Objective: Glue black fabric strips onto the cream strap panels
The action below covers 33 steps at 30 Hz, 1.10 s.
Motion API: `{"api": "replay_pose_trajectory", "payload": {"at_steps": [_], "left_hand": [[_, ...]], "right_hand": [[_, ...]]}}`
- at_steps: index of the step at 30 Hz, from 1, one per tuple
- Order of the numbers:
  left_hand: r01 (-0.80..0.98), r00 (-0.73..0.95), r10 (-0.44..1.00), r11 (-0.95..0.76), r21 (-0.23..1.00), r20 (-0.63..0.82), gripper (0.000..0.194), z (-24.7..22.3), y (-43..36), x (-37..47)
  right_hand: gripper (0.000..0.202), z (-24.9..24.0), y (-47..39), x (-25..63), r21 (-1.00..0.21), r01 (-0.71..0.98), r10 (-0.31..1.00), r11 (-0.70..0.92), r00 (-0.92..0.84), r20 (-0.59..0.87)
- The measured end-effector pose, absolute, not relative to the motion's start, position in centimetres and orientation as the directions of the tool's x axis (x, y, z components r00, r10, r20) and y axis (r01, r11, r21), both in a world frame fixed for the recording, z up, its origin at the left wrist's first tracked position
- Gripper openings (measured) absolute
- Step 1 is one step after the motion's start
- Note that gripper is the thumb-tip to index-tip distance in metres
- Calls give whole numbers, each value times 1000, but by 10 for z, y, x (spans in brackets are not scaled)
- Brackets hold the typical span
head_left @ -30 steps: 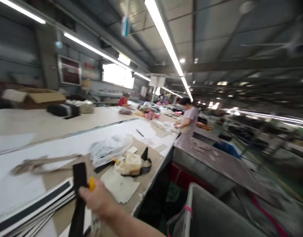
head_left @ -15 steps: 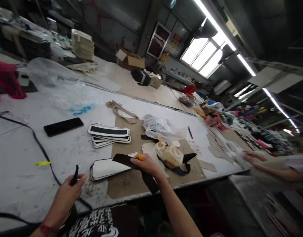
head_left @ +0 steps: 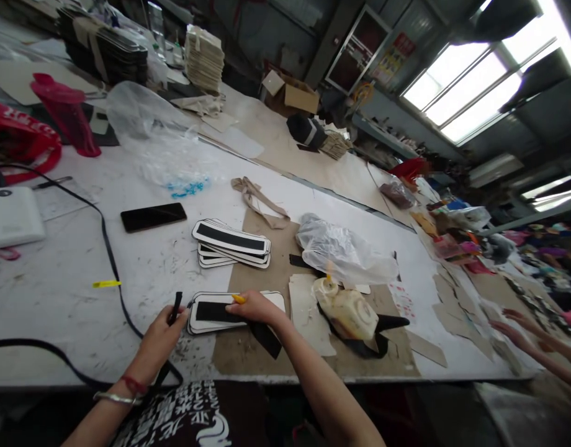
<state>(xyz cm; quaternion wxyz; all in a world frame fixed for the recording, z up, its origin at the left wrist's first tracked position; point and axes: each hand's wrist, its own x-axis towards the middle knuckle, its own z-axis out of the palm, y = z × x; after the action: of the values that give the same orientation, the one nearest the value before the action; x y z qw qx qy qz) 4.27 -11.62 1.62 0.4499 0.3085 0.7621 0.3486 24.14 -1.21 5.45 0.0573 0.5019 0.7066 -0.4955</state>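
My right hand (head_left: pixel 257 308) is closed on a black fabric strip (head_left: pixel 213 312), pressing its flat end along the top of a stack of white rounded panels (head_left: pixel 277 300). The strip's tail hangs down past my palm. A yellow object (head_left: pixel 239 298), mostly hidden, pokes out between the same fingers. At the stack's left end, my left hand (head_left: pixel 161 338) pinches a narrow black piece (head_left: pixel 175 307) that stands upright; its kind is unclear. Behind lies another stack of white panels with black strips (head_left: pixel 232 239) on them.
A yellowish plastic bottle (head_left: pixel 350 310) with a black band stands right of my hand, near a clear plastic bag (head_left: pixel 346 248). A phone (head_left: pixel 154 216), a black cable (head_left: pixel 109 248) and a pink bottle (head_left: pixel 66 115) are leftward. Another person's hands (head_left: pixel 516 329) are at far right.
My right hand has lowered the strip flat onto the white panels. My left hand has come to the panels' left end. The view has swung left.
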Motion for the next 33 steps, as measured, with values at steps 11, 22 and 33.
{"api": "replay_pose_trajectory", "payload": {"at_steps": [11, 22, 33], "left_hand": [[319, -417, 784, 600, 734, -460, 42, 15, -97, 45], [412, -414, 775, 628, 661, -478, 29, 10, -94, 48], [471, -411, 725, 688, 552, -553, 31, 12, -91, 48]], "right_hand": [[24, 43, -2, 235, -569, 821, 625, 38, -464, -628], [29, 63, -5, 250, -406, 883, 622, 235, -458, -635], [24, 66, -21, 313, -66, 998, 894, -14, -17, -447]]}}
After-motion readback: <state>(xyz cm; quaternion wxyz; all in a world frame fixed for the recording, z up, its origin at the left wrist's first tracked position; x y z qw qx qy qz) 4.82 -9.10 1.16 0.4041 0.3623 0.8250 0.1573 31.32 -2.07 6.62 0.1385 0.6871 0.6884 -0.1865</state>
